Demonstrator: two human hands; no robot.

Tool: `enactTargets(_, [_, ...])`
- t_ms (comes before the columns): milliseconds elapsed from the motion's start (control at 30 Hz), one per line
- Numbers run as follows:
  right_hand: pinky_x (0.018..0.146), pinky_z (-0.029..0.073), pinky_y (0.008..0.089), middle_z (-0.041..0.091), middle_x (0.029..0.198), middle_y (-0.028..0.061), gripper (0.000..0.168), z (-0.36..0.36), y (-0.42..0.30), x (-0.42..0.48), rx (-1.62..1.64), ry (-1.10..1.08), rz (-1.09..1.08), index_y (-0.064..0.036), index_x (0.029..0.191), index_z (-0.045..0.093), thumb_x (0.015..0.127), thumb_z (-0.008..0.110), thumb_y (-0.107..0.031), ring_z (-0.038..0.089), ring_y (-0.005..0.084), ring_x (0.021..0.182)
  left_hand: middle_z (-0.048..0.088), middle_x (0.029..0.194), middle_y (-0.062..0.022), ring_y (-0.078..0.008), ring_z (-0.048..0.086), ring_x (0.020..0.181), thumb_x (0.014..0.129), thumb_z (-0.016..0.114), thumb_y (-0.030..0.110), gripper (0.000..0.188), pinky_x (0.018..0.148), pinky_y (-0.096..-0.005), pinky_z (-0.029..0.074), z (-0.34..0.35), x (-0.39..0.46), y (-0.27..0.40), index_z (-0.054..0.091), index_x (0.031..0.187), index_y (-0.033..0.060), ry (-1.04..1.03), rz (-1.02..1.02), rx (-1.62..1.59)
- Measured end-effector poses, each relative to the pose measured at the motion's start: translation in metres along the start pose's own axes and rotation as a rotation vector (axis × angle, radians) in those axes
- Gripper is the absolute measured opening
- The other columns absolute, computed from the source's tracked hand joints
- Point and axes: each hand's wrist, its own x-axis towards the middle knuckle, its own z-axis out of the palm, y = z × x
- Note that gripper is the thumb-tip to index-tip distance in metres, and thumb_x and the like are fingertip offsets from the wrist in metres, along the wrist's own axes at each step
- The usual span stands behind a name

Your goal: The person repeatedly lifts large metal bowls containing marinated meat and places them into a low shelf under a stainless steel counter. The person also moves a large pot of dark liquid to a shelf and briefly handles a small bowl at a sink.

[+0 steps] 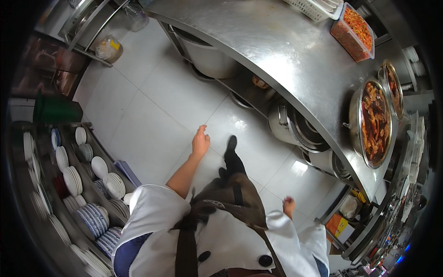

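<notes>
My left hand (201, 142) hangs over the tiled floor with loosely curled fingers, slightly apart at the tips, and nothing shows in it. My right hand (288, 205) is low beside my body, small and partly hidden by the white sleeve; whether it holds anything is unclear. Both hands are away from the steel worktable (270, 62). On that table, to the right, stands a round metal basin (375, 121) of dark red braised food. A second metal basin (394, 90) of similar food sits behind it.
A clear plastic tub (353, 33) of chopped red food and a white plastic basket (313, 8) stand on the table. Large stockpots (214, 59) fill its lower shelf. To my left is a rack of stacked plates (72, 180). A green bin (57, 107) stands beyond it.
</notes>
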Motion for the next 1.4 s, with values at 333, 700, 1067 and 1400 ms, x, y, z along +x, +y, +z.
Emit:
enactTargets(333, [0.073, 0.044, 0.0330, 0.057, 0.092, 0.0074, 0.033, 0.278, -0.459, -0.019, 0.528, -0.476, 0.126, -0.010, 0.110, 0.044, 0.079, 0.037, -0.002, 0.055, 0.0169, 0.083, 0.054, 0.094, -0.0171, -0.0288, 0.055, 0.081, 0.069, 0.049, 0.001, 0.035, 0.069, -0.0350, 0.044, -0.160, 0.077, -0.150, 0.045, 0.103, 0.0021, 0.098, -0.238, 0.086])
enactTargets(700, [0.069, 0.044, 0.0363, 0.053, 0.099, 0.0080, 0.056, 0.505, -0.578, -0.081, 1.002, -0.449, 0.601, -0.010, 0.118, 0.035, 0.066, 0.044, 0.010, 0.052, 0.0192, 0.085, 0.055, 0.092, -0.0139, -0.0306, 0.054, 0.084, 0.069, 0.049, 0.002, 0.029, 0.071, -0.0365, 0.043, -0.306, 0.300, -0.229, 0.048, 0.098, 0.0042, -0.360, 0.044, 0.513])
enactTargets(1067, [0.066, 0.043, 0.0349, 0.049, 0.101, 0.0041, 0.053, 0.658, -0.633, -0.054, 1.281, -0.211, 0.787, -0.014, 0.122, 0.031, 0.073, 0.036, 0.007, 0.050, 0.0133, 0.079, 0.054, 0.097, -0.0125, -0.0300, 0.050, 0.090, 0.072, 0.052, 0.012, 0.027, 0.078, -0.0375, 0.040, -0.264, 0.453, -0.262, 0.051, 0.098, 0.0041, -0.673, 0.461, 0.636])
enactTargets(1400, [0.076, 0.037, 0.0354, 0.037, 0.122, 0.0047, 0.063, 0.815, -0.644, 0.015, 1.641, -0.074, 0.708, -0.017, 0.130, 0.022, 0.073, 0.038, 0.003, 0.043, 0.0186, 0.098, 0.053, 0.098, -0.0152, -0.0326, 0.048, 0.090, 0.076, 0.051, 0.015, 0.024, 0.078, -0.0402, 0.037, -0.276, 0.560, -0.299, 0.051, 0.096, 0.0010, -1.007, 0.815, 0.778])
